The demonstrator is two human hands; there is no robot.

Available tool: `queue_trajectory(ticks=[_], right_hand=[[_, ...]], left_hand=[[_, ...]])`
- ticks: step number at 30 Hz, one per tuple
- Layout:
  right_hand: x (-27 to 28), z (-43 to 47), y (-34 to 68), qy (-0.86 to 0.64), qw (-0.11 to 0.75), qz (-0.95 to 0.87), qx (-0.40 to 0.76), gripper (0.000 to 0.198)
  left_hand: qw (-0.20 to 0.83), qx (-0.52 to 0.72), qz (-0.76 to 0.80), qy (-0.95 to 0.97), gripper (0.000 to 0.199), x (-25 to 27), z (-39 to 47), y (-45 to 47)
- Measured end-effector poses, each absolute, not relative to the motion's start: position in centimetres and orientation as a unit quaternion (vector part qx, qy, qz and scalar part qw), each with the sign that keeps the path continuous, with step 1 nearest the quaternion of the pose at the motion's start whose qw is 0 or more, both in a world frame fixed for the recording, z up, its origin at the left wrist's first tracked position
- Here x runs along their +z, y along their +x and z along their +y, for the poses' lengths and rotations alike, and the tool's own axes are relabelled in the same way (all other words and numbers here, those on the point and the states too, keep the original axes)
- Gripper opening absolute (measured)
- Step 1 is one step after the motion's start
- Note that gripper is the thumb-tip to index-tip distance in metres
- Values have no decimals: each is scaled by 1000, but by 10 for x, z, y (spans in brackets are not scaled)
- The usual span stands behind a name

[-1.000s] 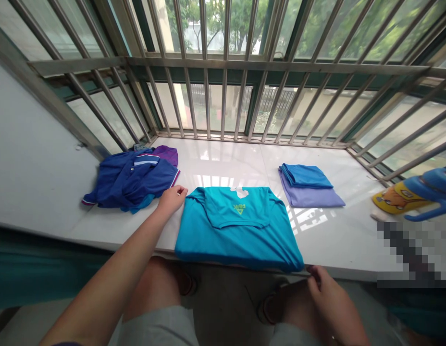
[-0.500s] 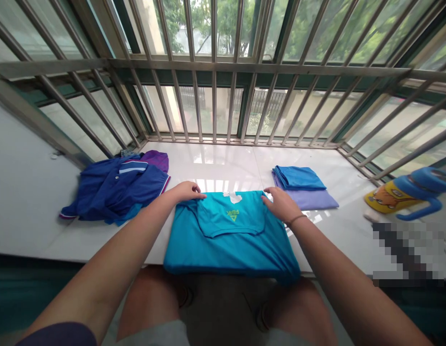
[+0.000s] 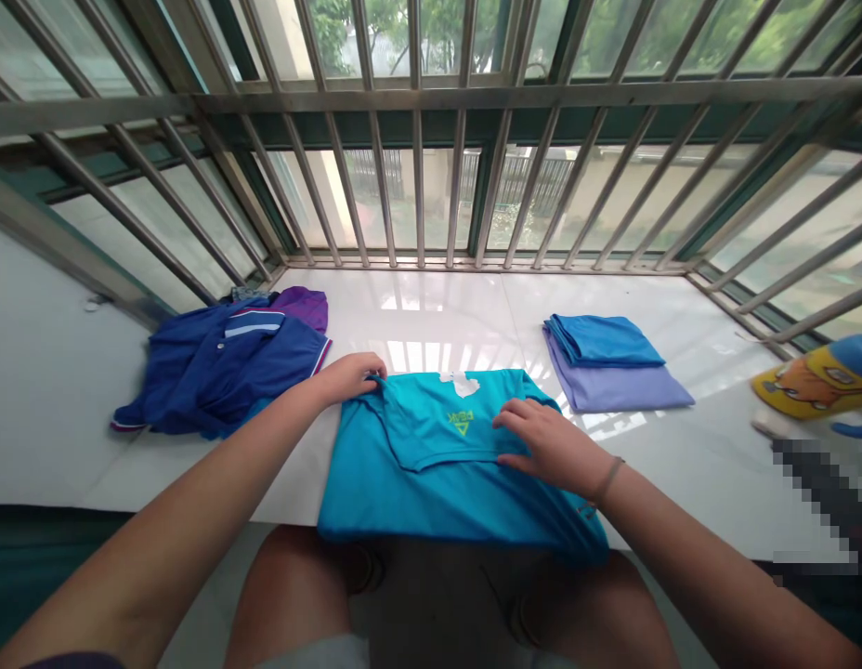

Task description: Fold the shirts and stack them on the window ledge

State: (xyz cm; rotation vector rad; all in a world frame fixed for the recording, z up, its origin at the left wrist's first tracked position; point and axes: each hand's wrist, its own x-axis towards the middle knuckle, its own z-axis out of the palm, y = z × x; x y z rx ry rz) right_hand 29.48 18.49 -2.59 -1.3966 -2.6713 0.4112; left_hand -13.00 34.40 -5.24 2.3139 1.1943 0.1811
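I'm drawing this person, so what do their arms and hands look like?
The left hand and right hand wear no gloves. A thin brownish band circles the right wrist. A dark purplish sleeve shows high on the left arm; none shows on the right.

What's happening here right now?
A person's left hand pinches the teal shirt near its far left corner, while the right hand is open over its right side. The shirt lies partly folded on the white ledge. Crumpled dark blue clothing lies left; folded blue cloth rests on lavender cloth at right.
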Motion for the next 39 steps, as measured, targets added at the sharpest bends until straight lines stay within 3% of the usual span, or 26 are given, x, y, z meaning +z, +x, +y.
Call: queue_trajectory(ticks=[2,6,10,13,16,20,22,27,32,39], right_hand=[[-30,175,287,-459,15,-878,133,38],[-34,173,279,-449,-9,-884,131,14],[-25,171,270,-422,23,-892,162,17],[-17,171,268,-413,-9,-890,192,21],[-13,183,278,-470,0,-865,174,32],[-13,211,304,-546,33,-834,72,24],[-14,219,315,-528,21,-847,55,35],[-20,203,312,-395,-14,-908,140,41],[-28,187,292,-371,-50,-921,109,21],[-24,186,297,-396,4,-906,152,22]], left_hand=[[246,81,460,849,25,-56,348,-129],[219,104,491,836,31,-60,357,-126],[226,107,492,834,36,-58,364,-120],[254,101,478,835,43,-53,366,-118],[249,139,467,837,48,-45,358,-117],[186,137,359,904,47,-39,326,-113],[152,92,313,933,46,-40,305,-112],[92,46,278,955,35,-47,271,-118],[73,29,247,966,29,-49,264,-122],[95,105,236,961,22,-36,255,-137]])
